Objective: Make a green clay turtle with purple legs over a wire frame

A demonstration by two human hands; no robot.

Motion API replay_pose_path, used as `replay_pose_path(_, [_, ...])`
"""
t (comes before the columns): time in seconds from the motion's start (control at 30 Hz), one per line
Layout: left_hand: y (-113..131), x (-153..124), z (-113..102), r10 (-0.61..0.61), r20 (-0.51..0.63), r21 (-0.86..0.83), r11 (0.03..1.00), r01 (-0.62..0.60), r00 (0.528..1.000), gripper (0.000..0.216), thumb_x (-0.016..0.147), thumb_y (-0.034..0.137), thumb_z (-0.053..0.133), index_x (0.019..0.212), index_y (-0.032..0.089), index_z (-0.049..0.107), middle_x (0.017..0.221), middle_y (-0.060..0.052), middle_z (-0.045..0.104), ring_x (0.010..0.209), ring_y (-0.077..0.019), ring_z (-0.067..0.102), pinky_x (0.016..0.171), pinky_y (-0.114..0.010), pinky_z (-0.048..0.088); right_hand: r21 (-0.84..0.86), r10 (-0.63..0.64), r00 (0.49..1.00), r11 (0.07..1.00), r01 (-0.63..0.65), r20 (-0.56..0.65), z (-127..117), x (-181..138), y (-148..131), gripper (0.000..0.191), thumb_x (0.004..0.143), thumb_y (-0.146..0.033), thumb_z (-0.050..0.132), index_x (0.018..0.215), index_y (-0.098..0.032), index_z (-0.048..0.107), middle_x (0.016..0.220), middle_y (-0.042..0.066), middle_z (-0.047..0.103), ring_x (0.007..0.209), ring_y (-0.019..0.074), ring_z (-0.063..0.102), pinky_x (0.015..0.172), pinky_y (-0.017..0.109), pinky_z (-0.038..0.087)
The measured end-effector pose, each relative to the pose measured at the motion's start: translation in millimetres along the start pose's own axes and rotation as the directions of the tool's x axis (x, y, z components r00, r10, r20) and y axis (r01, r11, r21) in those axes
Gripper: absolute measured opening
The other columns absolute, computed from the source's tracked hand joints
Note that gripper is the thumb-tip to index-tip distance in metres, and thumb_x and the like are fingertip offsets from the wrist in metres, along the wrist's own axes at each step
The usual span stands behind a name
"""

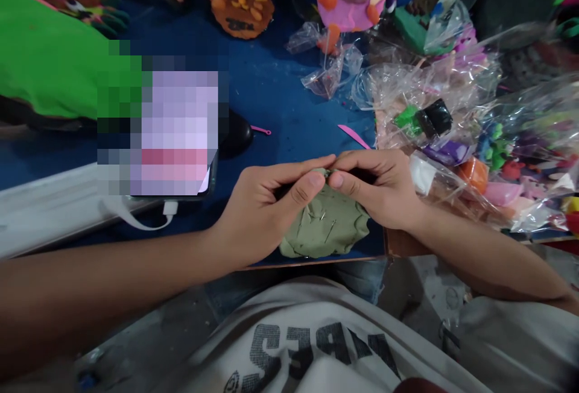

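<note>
A flattened slab of grey-green modelling clay (328, 224) lies at the near edge of the blue table, its surface creased and marked with a few slits. Over its far edge, my left hand (275, 206) and my right hand (377, 185) meet with thumbs almost touching. Between the thumbs and fingers of both hands shows a small bit of the same clay (322, 172). Whether this bit is joined to the slab, I cannot tell. Both hands are closed in a pinch.
A phone (176, 134), blurred out, stands at the left with a white cable (170, 209) plugged in. Beyond my hands lie a pink plastic knife (353, 136) and another pink tool (261, 130). Plastic bags of coloured clay (452, 140) crowd the right; clay figures (243, 4) line the back.
</note>
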State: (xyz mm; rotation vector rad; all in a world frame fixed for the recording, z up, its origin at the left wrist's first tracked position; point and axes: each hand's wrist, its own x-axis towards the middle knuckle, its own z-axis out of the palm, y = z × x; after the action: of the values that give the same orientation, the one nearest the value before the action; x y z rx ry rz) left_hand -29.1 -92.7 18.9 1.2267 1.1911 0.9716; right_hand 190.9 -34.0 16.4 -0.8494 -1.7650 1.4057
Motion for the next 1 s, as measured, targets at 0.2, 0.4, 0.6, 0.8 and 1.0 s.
replay_pose_path(0.2, [-14.8, 8.3, -0.1, -0.035, 0.227, -0.439, 0.889, 0.134, 0.973, 0.060, 0.104, 0.062, 0.071, 0.151, 0.024, 0.070, 0.134, -0.013, 0.082, 0.124, -0.0300, 0.081, 0.105, -0.042, 0.068, -0.152, -0.101, 0.987, 0.985, 0.081, -0.128, -4.9, -3.5, 2.8, 0.036, 0.097, -0.060, 0.083, 0.097, -0.024, 0.083, 0.089, 0.003, 0.075, 0.080, 0.0164, 0.066, 0.075, 0.031, 0.058])
replay_pose_path(0.4, [-4.1, 11.0, 0.9, 0.007, 0.211, -0.239, 0.970, 0.044, 0.978, 0.052, 0.090, 0.048, 0.089, 0.131, 0.018, 0.078, 0.107, -0.009, 0.084, 0.105, -0.0283, 0.080, 0.089, -0.038, 0.068, -0.246, -0.261, 0.962, 0.930, 0.274, 0.085, -16.6, 2.0, -3.5, 0.054, 0.106, -0.061, 0.067, 0.156, -0.040, 0.067, 0.162, 0.007, 0.058, 0.145, 0.0316, 0.061, 0.118, 0.048, 0.057])
replay_pose_path(0.6, [1.2, 7.5, -0.4, -0.005, 0.223, -0.198, 0.979, 0.050, 0.975, 0.041, 0.090, 0.049, 0.087, 0.116, 0.018, 0.080, 0.094, -0.005, 0.082, 0.092, -0.0238, 0.076, 0.078, -0.034, 0.067, -0.443, -0.326, 0.913, 0.800, 0.404, 0.244, -36.5, 8.7, -7.6, 0.060, 0.093, -0.086, 0.070, 0.130, -0.041, 0.084, 0.159, 0.004, 0.066, 0.154, 0.0431, 0.056, 0.127, 0.068, 0.046])
replay_pose_path(0.8, [-2.3, 0.9, 1.0, -0.026, 0.214, -0.184, 0.981, 0.066, 0.977, 0.041, 0.093, 0.046, 0.084, 0.124, 0.019, 0.080, 0.101, -0.005, 0.082, 0.092, -0.0229, 0.076, 0.080, -0.035, 0.066, -0.450, -0.366, 0.905, 0.785, 0.425, 0.216, -42.4, 8.0, -9.6, 0.053, 0.096, -0.083, 0.067, 0.121, -0.041, 0.088, 0.151, 0.002, 0.075, 0.148, 0.0398, 0.061, 0.129, 0.069, 0.042])
replay_pose_path(1.0, [-4.0, 0.7, -2.5, 0.090, 0.120, -0.179, 0.982, -0.067, 0.989, 0.060, 0.093, 0.039, 0.085, 0.150, 0.029, 0.071, 0.140, -0.009, 0.079, 0.123, -0.0283, 0.076, 0.102, -0.038, 0.065, -0.201, -0.292, 0.956, 0.937, 0.285, -0.006, -27.3, 3.2, -10.7, 0.043, 0.109, -0.062, 0.064, 0.134, -0.033, 0.082, 0.138, 0.009, 0.079, 0.127, 0.0303, 0.073, 0.103, 0.048, 0.060])
